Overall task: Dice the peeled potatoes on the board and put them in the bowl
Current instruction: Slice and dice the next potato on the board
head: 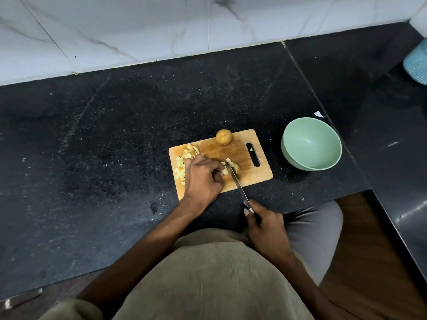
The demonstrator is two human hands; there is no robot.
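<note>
Cutting this close to my own fingertips is the main danger as I am seeing it from the head camera: my left hand is bearing down on the half-cut potato piece with its fingers curled over it, and the knife is coming down right beside them. If the wet piece is sliding or rolling, the blade could be skidding toward my knuckles. Potato dice are also piling up at the left edge of the wooden cutting board and could be spilling onto the black countertop.

My left hand is clenching down on the piece, pinning it to the board. My right hand is wrapping tightly round the knife handle, off the board's near edge, blade angling up into the potato. One whole potato is waiting at the board's far edge. Nothing seems to be lying in the green bowl standing apart to the right.
</note>
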